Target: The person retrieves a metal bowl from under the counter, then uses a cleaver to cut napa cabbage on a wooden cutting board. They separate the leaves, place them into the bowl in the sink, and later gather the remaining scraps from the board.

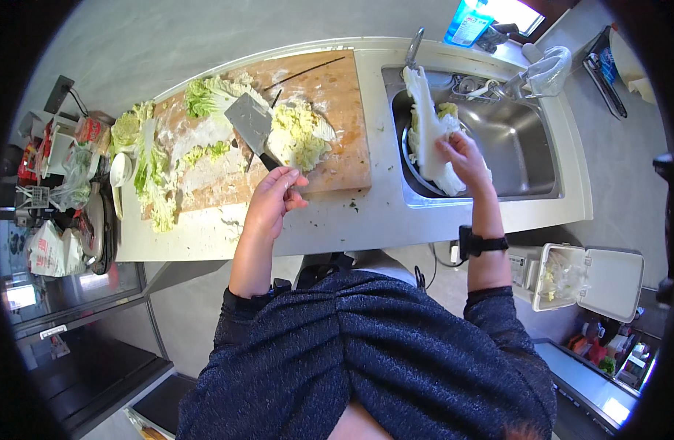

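Over the sink, my right hand (pixel 464 160) pinches a long white napa cabbage leaf (pixel 423 126). Below it, more cabbage lies in a round metal bowl (pixel 407 165) inside the sink. My left hand (pixel 276 197) is half curled at the front edge of the wooden cutting board (pixel 350 121), by the handle end of a cleaver (pixel 251 124); whether its fingers touch the handle I cannot tell. The cleaver's blade rests against a heap of chopped yellow cabbage (pixel 298 135). Loose cabbage leaves (pixel 207 99) lie at the board's back left.
The stainless steel sink (pixel 513 137) has a faucet (pixel 415 47) behind it. A white spoon (pixel 120 170) and packed goods stand left of the board. Beyond the sink is a blue bottle (pixel 469 25). An open white bin (pixel 559 275) sits at the lower right.
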`<action>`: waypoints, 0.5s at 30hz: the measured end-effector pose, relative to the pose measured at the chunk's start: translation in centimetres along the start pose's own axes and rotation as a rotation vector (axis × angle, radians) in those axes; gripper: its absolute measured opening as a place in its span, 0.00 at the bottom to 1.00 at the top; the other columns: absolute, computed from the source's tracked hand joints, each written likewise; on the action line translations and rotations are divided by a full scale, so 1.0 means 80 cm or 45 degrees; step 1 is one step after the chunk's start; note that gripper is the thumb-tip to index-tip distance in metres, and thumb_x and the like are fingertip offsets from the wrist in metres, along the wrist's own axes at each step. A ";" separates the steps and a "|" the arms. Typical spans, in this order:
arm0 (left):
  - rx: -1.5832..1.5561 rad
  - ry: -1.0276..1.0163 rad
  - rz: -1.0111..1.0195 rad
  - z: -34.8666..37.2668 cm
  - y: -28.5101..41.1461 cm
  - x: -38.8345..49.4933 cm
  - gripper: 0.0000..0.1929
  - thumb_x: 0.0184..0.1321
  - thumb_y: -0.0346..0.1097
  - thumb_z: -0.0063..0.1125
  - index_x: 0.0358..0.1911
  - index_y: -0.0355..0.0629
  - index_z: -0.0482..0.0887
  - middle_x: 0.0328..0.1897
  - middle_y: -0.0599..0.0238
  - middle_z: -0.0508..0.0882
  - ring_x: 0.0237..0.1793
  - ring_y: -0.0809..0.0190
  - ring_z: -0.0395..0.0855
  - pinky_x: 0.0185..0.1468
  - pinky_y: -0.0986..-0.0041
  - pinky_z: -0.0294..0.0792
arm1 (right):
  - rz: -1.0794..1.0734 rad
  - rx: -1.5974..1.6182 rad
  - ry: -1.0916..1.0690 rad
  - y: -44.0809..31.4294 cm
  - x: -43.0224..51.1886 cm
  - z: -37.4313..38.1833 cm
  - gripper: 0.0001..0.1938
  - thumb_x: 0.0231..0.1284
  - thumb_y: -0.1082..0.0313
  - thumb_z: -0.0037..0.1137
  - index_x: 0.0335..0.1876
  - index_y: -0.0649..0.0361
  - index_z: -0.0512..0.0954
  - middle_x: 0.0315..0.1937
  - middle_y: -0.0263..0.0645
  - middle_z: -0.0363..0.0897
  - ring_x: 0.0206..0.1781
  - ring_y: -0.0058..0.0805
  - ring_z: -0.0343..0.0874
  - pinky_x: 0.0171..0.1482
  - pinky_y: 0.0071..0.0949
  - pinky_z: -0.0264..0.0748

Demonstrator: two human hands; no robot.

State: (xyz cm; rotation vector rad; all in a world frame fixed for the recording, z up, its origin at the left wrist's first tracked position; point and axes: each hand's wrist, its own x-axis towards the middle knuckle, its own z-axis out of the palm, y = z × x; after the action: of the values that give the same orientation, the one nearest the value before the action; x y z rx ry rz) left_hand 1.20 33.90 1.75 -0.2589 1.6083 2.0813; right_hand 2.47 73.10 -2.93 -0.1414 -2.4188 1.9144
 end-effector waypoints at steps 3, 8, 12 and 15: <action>-0.007 0.043 -0.020 0.003 -0.005 -0.004 0.08 0.67 0.36 0.50 0.42 0.40 0.75 0.36 0.64 0.81 0.23 0.73 0.76 0.32 0.78 0.79 | 0.086 -1.137 0.216 0.019 0.020 -0.034 0.15 0.60 0.58 0.58 0.43 0.61 0.77 0.35 0.41 0.82 0.36 0.38 0.81 0.41 0.35 0.75; 0.020 0.118 -0.062 -0.002 -0.015 -0.012 0.09 0.65 0.36 0.51 0.43 0.40 0.76 0.36 0.65 0.81 0.23 0.74 0.74 0.32 0.79 0.76 | 0.036 -1.224 0.181 0.037 0.019 -0.036 0.20 0.57 0.56 0.59 0.51 0.61 0.76 0.45 0.46 0.80 0.44 0.45 0.80 0.47 0.37 0.76; 0.053 0.216 -0.080 -0.022 -0.019 -0.022 0.09 0.65 0.38 0.52 0.43 0.42 0.76 0.36 0.66 0.82 0.22 0.74 0.74 0.33 0.79 0.76 | 0.117 -0.897 0.018 0.011 0.011 0.009 0.21 0.61 0.59 0.58 0.55 0.64 0.75 0.44 0.46 0.81 0.43 0.34 0.82 0.46 0.30 0.77; 0.031 0.275 -0.083 -0.044 -0.018 -0.031 0.09 0.65 0.38 0.52 0.43 0.42 0.76 0.37 0.66 0.81 0.24 0.73 0.75 0.35 0.77 0.77 | 0.002 -0.689 -0.048 -0.014 0.006 0.060 0.18 0.61 0.62 0.58 0.53 0.65 0.76 0.40 0.43 0.82 0.39 0.27 0.81 0.43 0.26 0.77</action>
State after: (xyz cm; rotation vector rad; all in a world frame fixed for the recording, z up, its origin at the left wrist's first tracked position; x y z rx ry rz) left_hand 3.55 30.21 0.58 -0.5366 1.7224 2.0399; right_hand 1.50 68.23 -2.97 -0.1273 -2.8947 1.2218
